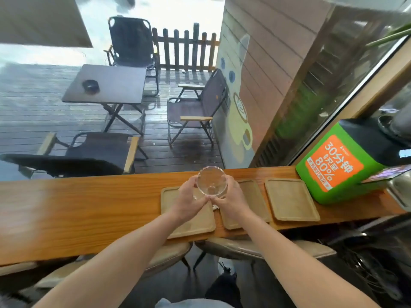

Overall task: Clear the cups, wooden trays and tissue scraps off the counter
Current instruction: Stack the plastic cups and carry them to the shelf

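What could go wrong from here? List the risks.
1. The clear glass cup, held by both hands (left hand, right hand) above the wooden trays, could slip and break.
2. The trays overhang the counter edge; a bump might tip one off.

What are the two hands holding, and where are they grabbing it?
A clear glass cup, held by its sides: left hand on one side, right hand on the other, above the wooden trays.
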The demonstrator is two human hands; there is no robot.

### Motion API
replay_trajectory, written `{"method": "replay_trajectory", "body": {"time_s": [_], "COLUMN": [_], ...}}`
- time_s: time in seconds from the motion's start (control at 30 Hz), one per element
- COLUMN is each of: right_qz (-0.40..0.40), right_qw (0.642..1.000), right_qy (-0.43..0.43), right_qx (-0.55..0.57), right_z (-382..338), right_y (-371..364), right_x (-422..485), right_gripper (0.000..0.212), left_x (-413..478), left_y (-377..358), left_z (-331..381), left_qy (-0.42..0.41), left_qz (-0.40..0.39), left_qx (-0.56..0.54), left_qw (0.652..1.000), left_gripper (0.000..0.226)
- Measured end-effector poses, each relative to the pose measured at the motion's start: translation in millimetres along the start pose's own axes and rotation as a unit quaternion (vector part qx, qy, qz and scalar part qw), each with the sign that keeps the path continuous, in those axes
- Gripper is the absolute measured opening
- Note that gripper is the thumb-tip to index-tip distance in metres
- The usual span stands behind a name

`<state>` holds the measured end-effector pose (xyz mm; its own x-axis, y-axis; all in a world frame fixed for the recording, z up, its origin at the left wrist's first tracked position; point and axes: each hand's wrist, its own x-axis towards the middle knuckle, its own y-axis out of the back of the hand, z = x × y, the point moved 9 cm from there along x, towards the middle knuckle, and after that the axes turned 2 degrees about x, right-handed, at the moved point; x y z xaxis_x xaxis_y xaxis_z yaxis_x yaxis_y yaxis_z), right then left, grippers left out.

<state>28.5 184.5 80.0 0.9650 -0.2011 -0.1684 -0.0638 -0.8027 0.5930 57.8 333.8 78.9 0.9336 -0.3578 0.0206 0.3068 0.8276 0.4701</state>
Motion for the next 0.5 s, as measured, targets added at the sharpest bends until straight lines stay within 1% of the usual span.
{"method": "replay_trajectory", "body": {"time_s": [0.07,0.13,0.27,0.4,0.5], "right_qz": [-0.002,-0.007,-0.027,-0.041,-0.054], "right_qw": [1.000,1.000,0.999,0.998,0.997], "right_qy": [0.018,0.027,0.030,0.045,0.048], "right_qx": [-0.004,-0.009,0.002,-0.019,-0.024], "right_z": [-12.2,-22.5,-37.0,-44.1,-45.3], "right_y": [-9.9,-20.1,-38.2,-52.5,-62.3], "right_x": [-3.5,-6.3,-12.8,-21.8,-28.6], "right_gripper": [0.071,0.075,0.078,0.081,0.081], "left_x": [-7.2,-14.4,-26.5,-39.9,-47.4], "left_y": [15.1,27.7,46.0,61.7,67.7], "left_z": [-3.2,-10.3,-25.8,-32.8,-39.1], "left_qy": [-0.007,-0.003,0.026,0.017,0.016], "left_qz": [0.016,0.027,0.039,0.062,0.065], "left_qx": [0.018,0.031,0.054,0.052,0.061], "left_qw": [1.000,0.999,0.997,0.997,0.996], "left_gripper": [0.059,0.064,0.070,0.071,0.070]}}
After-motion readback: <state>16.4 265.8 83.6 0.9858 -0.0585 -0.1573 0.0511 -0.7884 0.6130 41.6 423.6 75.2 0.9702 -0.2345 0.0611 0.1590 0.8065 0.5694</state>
